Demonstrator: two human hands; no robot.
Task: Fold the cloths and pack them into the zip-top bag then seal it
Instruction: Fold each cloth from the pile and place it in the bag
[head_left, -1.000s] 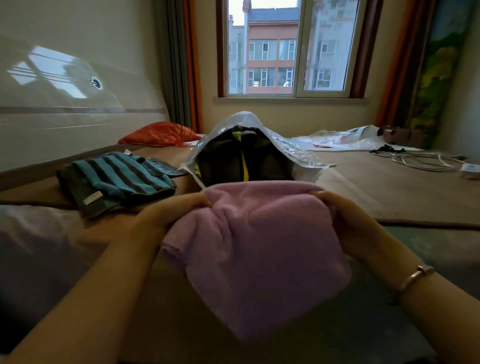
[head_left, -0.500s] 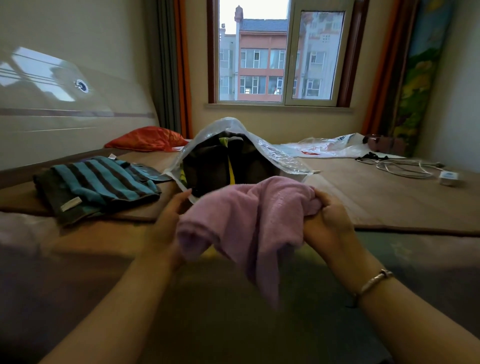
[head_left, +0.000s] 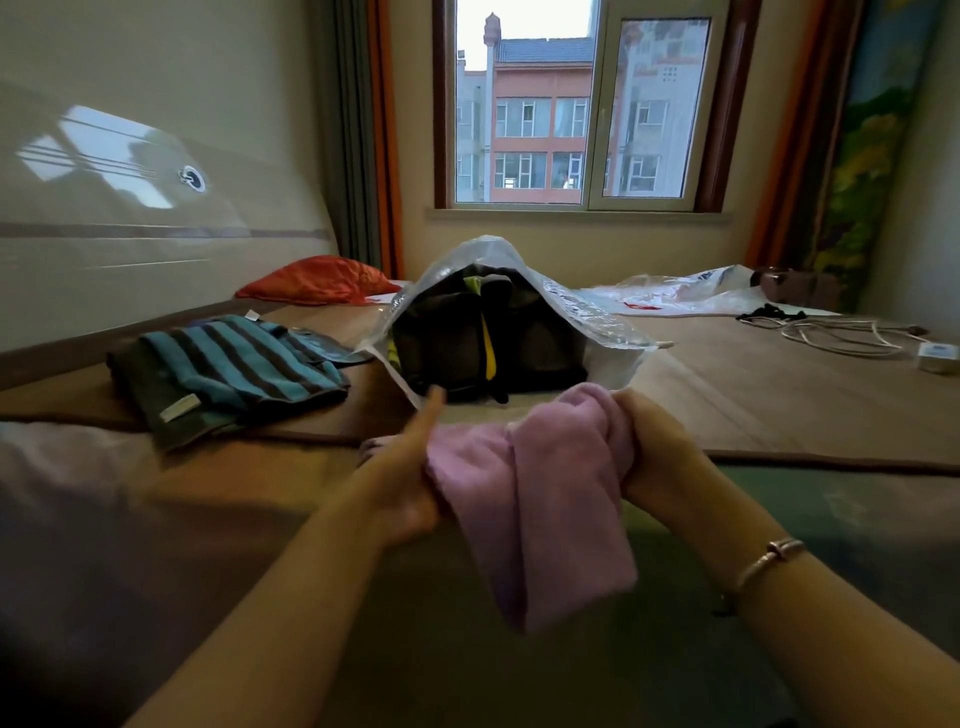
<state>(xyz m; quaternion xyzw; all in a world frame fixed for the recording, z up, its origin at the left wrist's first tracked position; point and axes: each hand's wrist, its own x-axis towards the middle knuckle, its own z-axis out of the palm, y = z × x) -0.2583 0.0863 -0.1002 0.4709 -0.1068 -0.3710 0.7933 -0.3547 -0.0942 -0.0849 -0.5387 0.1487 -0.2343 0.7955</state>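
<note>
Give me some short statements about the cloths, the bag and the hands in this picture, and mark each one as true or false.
1. Both hands hold the pink cloth. True: the left hand and the right hand each have a grip on it.
2. The zip-top bag is sealed. False: its mouth is open toward the person.
3. Dark cloths are already inside the bag. True.
4. The striped cloth is inside the bag. False: it lies left of the bag.
5. The pink cloth lies flat. False: it hangs bunched between the hands.
</note>
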